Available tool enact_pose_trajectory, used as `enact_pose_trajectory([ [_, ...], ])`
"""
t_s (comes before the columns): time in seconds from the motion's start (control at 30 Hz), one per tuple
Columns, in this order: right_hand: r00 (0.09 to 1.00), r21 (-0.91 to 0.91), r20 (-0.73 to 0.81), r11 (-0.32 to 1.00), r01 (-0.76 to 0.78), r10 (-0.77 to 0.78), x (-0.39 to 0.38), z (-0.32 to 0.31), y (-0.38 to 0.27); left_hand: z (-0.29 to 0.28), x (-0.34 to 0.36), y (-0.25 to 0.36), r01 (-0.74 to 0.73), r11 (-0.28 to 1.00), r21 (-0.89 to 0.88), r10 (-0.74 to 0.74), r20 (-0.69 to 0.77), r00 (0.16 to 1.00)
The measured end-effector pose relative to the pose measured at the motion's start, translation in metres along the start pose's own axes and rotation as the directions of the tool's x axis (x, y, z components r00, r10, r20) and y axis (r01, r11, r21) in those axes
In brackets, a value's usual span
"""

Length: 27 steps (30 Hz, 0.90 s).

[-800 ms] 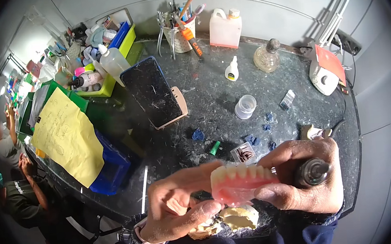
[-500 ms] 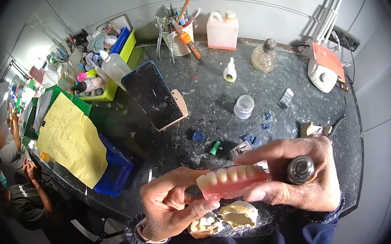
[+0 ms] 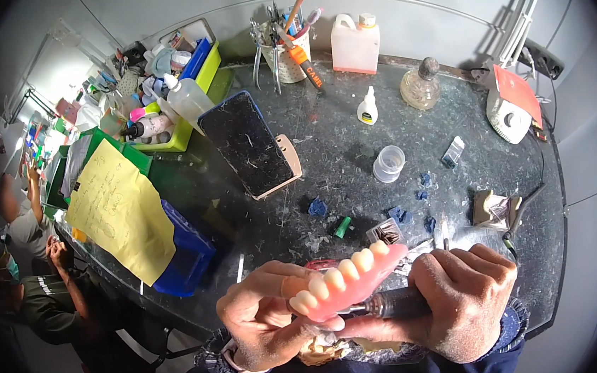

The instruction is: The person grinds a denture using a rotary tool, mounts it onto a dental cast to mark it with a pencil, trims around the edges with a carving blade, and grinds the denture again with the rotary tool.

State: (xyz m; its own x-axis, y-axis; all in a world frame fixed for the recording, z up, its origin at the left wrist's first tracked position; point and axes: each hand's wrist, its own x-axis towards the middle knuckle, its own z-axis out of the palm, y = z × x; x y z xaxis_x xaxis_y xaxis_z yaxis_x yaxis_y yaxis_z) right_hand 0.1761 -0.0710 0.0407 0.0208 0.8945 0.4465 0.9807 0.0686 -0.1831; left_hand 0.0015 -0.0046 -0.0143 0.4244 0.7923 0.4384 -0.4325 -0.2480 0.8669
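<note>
My left hand [image 3: 264, 321] is closed on a pink denture [image 3: 357, 284] with a row of cream teeth, pinched at its left end between thumb and fingers. In my right hand [image 3: 465, 303] is a dark rotary handpiece [image 3: 397, 304], the fist wrapped round its body. Its thin metal tip points left and lies against or just under the denture's lower edge; exact contact is hard to make out. Below the hands, a plaster dental model [image 3: 320, 351] shows in part, mostly covered by fingers.
Blue scraps [image 3: 317, 207], a green piece [image 3: 343, 226], a small box [image 3: 385, 232] and a clear cup [image 3: 389, 163] lie beyond my hands. A phone [image 3: 249, 145] leans on a stand. Yellow paper [image 3: 122, 212] covers a blue bin [image 3: 185, 257]. Two people sit at left.
My right hand has turned knuckles-up and left the denture, bringing the handpiece tip to it. The denture's right end has tilted up. The view has shifted slightly.
</note>
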Motion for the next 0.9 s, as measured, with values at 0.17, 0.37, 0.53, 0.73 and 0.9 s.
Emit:
enact_pose_trajectory([
  [0.17, 0.997, -0.094, 0.046, 0.994, -0.056, 0.061, 0.001, -0.010, -0.011, 0.000, 0.001, -0.002, -0.036, 0.996, 0.076, 0.037, -0.009, 0.999],
  [0.37, 0.998, -0.116, 0.049, 0.993, -0.032, 0.038, 0.005, -0.009, -0.016, 0.001, 0.003, -0.001, -0.016, 0.999, 0.034, 0.018, -0.078, 0.997],
  [0.53, 0.992, -0.175, 0.116, 0.984, -0.021, 0.042, 0.003, -0.014, -0.016, 0.002, 0.005, -0.007, -0.118, 0.972, 0.202, 0.137, -0.085, 0.987],
  [0.73, 0.985, -0.217, 0.164, 0.976, -0.009, 0.045, 0.004, -0.014, -0.018, 0.005, 0.004, -0.010, -0.083, 0.983, 0.165, 0.108, -0.150, 0.983],
  [0.9, 0.990, -0.215, 0.134, 0.976, -0.016, 0.046, 0.003, -0.015, -0.018, 0.005, 0.006, -0.008, -0.098, 0.967, 0.237, 0.124, -0.096, 0.988],
])
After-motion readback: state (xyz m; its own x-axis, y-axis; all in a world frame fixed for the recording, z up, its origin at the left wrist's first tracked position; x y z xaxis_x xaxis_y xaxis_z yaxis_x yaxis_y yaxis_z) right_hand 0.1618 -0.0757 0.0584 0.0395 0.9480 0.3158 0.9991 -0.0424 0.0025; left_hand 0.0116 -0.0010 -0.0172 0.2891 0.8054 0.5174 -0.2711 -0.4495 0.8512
